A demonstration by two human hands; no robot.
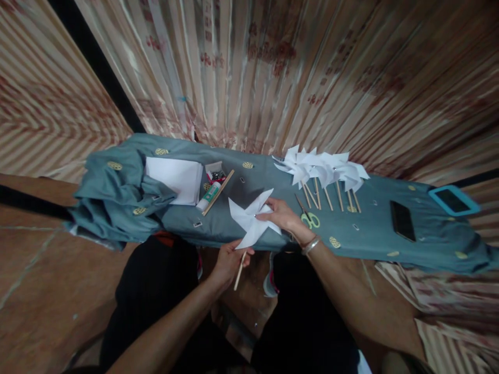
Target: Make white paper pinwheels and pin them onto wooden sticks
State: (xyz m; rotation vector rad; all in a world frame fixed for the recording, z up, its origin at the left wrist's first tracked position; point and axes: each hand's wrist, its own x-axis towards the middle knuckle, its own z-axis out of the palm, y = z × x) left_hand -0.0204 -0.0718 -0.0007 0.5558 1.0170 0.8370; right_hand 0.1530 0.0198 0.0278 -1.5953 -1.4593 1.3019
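Note:
A white paper pinwheel [249,217] on a wooden stick [239,275] is held between my two hands, over the front edge of the cloth-covered bench. My left hand [230,265] is closed round the stick just below the paper blades. At the pinwheel's centre, by a small shiny pin, my right hand [281,214] pinches the paper from the right side. Part of the stick is hidden behind the blades. Green-handled scissors [310,218] lie close to my right wrist.
Several finished pinwheels [319,169] lie at the back right. Left of centre are white paper sheets [177,176], a glue stick [208,196], wooden sticks [220,191] and a small box of pins [215,171]. A phone [403,221] and a blue-framed tablet [454,200] lie right.

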